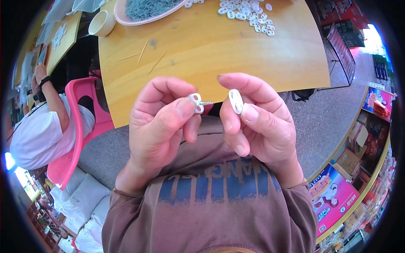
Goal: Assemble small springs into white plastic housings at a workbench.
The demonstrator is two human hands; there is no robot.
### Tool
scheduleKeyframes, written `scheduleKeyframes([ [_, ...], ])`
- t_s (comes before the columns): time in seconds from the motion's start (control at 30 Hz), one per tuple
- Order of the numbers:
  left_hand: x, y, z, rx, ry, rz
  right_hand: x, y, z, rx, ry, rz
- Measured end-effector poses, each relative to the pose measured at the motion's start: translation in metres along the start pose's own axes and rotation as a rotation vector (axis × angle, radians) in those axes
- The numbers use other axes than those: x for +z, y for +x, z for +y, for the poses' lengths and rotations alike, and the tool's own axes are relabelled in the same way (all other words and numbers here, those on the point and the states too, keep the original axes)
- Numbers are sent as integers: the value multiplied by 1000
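Two bare hands face each other in front of the wearer's chest, near the close edge of a table point(219, 55). The left hand point(160, 116) is closed in a pinch, thumb and forefinger on a small white clip point(195, 103) with two holes showing; its other fingers curl loosely below. A thin metal spring point(206, 103) juts from the clip toward the other hand. The right hand point(263, 116) pinches a white oval ring point(236, 101), held nearly upright, with the thumb against its right side; the forefinger arches above, its tip apart from the ring. A gap separates spring and ring

Beyond the hands, three thin sticks point(142, 52) lie on the left half of the yellowish wooden table. At the far edge stand a cream cup point(102, 23) and, just right of it, a pink basin point(121, 16) holding a grey heap point(147, 9), its bits too small to tell apart. Farther right is a loose spread of white pieces point(253, 17)

Below the hands is the wearer's brown shirt point(211, 219). To the left, a person in white point(40, 130) sits on a pink chair point(75, 126), near pale sacks point(86, 196)
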State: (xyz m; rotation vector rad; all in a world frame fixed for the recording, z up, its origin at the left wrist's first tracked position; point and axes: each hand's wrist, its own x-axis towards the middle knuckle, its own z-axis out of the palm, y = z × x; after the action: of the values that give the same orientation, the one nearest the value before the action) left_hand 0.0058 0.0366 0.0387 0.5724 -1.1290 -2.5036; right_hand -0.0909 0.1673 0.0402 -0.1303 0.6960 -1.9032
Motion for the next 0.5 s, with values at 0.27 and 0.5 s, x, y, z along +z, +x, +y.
scheduleKeyframes([
  [0.27,-9,17,2,-80,-17,-49,-8,15,-4,10,-77,18],
  [0.5,-10,26,4,-97,24,-35,-6,24,-6,15,-251,83],
])
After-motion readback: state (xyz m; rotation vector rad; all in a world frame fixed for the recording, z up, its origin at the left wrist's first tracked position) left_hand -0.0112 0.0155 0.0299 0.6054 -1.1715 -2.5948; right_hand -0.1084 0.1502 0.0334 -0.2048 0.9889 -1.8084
